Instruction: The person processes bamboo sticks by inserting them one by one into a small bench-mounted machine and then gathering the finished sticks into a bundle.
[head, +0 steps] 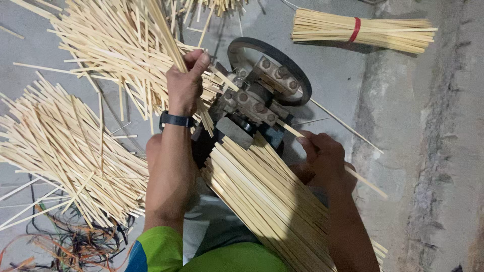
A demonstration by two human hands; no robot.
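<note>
1. Room is tight on my left: loose heaps of pale split bamboo strips (65, 146) cover the grey concrete floor (327, 75) up to my forearm, while bare floor lies open to the right of the dark metal splitting machine with its black wheel (262, 95).
2. A tied bundle of pale sticks with a red band (363, 31) lies well apart at the top right.
3. My left hand (184, 85) is closed around a fan of thin pale strips (151, 50) that spread up and left from the machine; thumb on top, fingers wrapped, wrist with a black band (176, 120) bent forward.
4. My right hand (325, 161) pinches a single long pale strip (365, 184), which passes through the fingers from the machine out to the lower right.
5. A thick sheaf of long pale strips (272, 206) lies across my lap between both arms, its top end touching the machine.
</note>
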